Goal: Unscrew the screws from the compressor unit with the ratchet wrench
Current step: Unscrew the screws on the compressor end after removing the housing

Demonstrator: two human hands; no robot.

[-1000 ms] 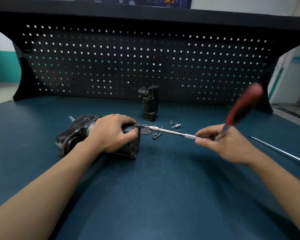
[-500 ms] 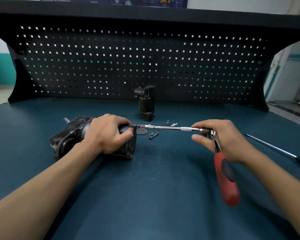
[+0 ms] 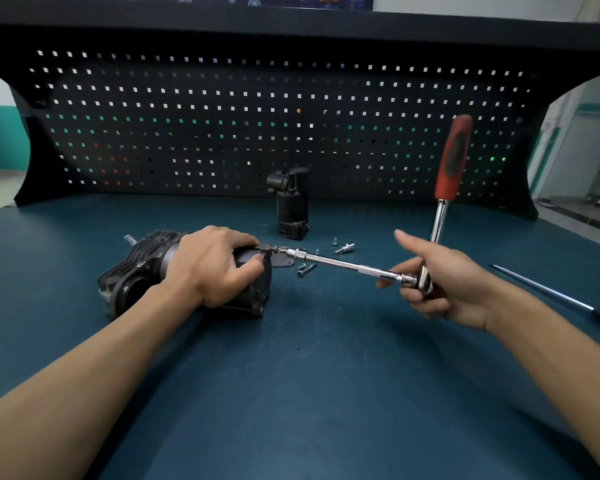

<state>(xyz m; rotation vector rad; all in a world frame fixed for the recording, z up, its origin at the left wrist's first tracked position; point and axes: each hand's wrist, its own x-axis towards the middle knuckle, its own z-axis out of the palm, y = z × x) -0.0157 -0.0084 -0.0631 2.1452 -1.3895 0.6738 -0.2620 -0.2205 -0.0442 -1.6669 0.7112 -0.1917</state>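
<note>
Step in hand, as I read it: backing a screw (image 3: pixel 278 250) out of the compressor unit's (image 3: pixel 139 261) end face. The unit lies on its side on the bench (image 3: pixel 291 393), left of centre, with the left hand (image 3: pixel 215 268) clamped over its top, fingers curled round the body and thumb near the 3 o'clock end. An extension bar (image 3: pixel 347 266) runs from that screw out toward 4 o'clock to the ratchet wrench (image 3: pixel 439 216). The right hand (image 3: pixel 454 289) is curled round the wrench head, lower fingers tucked under it and one digit sticking straight out toward 11 o'clock. The red handle points up at 12 o'clock and nothing grips it. To do it well, keep the bar dead in line with the screw axis, since a long extension wobbles and the bit can cam out. Press lightly inward, hold the unit down hard so it doesn't roll, and swing the handle in short arcs. Loose screws (image 3: pixel 305 270) lie just under the bar at its 6 o'clock, so don't sweep them off. A screwdriver (image 3: pixel 551 296) lies at far 3 o'clock, well apart.
</note>
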